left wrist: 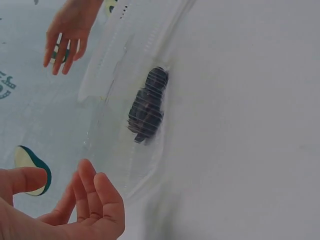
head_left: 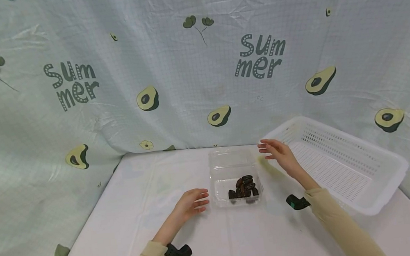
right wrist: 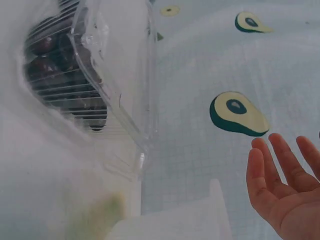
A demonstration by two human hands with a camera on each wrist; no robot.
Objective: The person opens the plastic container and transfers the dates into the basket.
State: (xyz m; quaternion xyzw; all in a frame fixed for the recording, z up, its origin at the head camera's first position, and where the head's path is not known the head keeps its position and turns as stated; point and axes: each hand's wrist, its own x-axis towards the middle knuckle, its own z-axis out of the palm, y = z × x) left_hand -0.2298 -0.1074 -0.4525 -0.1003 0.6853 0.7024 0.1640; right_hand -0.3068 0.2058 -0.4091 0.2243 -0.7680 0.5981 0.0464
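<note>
A clear plastic clamshell box (head_left: 220,190) stands on the table with its lid (head_left: 230,157) raised at the back. Several dark brown dates (head_left: 247,186) lie inside it, mostly toward the right; they show through the ribbed wall in the left wrist view as a dark cluster (left wrist: 148,107). My left hand (head_left: 191,203) is just left of the box, fingers loosely bent and holding nothing. To the right of the lid, my right hand (head_left: 278,154) is raised near the basket's left end, its fingers spread apart with nothing in them.
A large white perforated basket (head_left: 342,172) sits tilted at an angle on the right side of the white table (head_left: 151,182). Behind the table hangs a pale curtain (head_left: 180,64) printed with avocados. Each wrist carries a black camera mount.
</note>
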